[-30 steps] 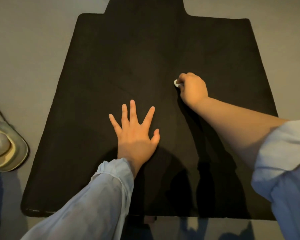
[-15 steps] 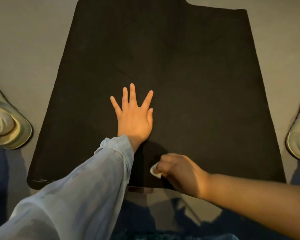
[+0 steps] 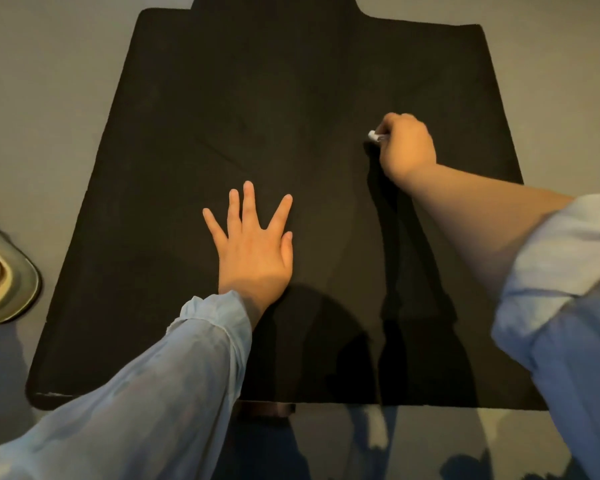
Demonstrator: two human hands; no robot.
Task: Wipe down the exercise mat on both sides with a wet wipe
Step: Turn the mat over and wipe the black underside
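floor (image 3: 49, 98): plain grey-beige, smooth, showing on every side of the frame
shoe (image 3: 6, 282): pale, thick-soled, on the floor well to the left of the flat hand, cut by the frame edge
light: dim and warm, from above and behind; soft dark shadows fall forward, toward the near edge
shadows: bluish patches on the floor nearest the camera

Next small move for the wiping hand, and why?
Probably drag the right hand with the wet wipe back toward the near edge of the mat. The hand grips the wipe on the far-right part of the mat, arm extended, while the left hand presses flat, fingers spread, pinning the mat for the stroke.
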